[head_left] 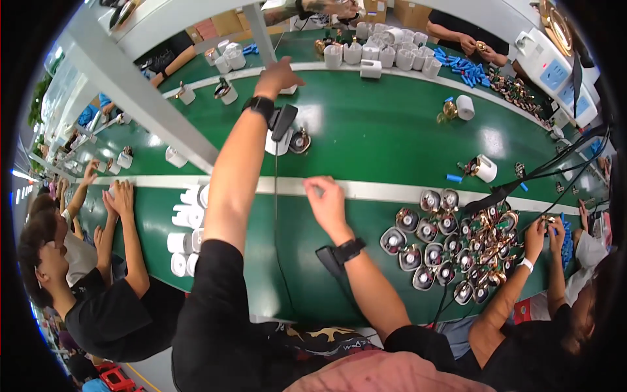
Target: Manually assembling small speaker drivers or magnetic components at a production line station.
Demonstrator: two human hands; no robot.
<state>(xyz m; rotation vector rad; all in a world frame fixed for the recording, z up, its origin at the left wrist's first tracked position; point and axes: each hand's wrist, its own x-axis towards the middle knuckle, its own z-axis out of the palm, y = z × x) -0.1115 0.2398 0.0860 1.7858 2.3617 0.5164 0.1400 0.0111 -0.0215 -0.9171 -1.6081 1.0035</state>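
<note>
My left hand [279,77] reaches far across the green conveyor belt [366,124], fingers stretched out just over a white plastic part [288,89] that it mostly covers. I cannot see whether the fingers touch it. Below that wrist, a white housing [279,141] lies on the belt beside an open round unit [300,141] with a dark inside and copper-coloured rim. My right hand [326,201] hovers by the white rail [366,190] at the belt's near edge. Its fingers are curled in with nothing visible in them. Both wrists carry black strapped devices.
Several open speaker-like units [428,230] cluster on the near bench at right, white cylindrical housings [187,228] at left. A slanted grey post [144,85] stands left of my left arm; black cables [522,186] hang at right. Co-workers' hands [121,198] are on both sides and across.
</note>
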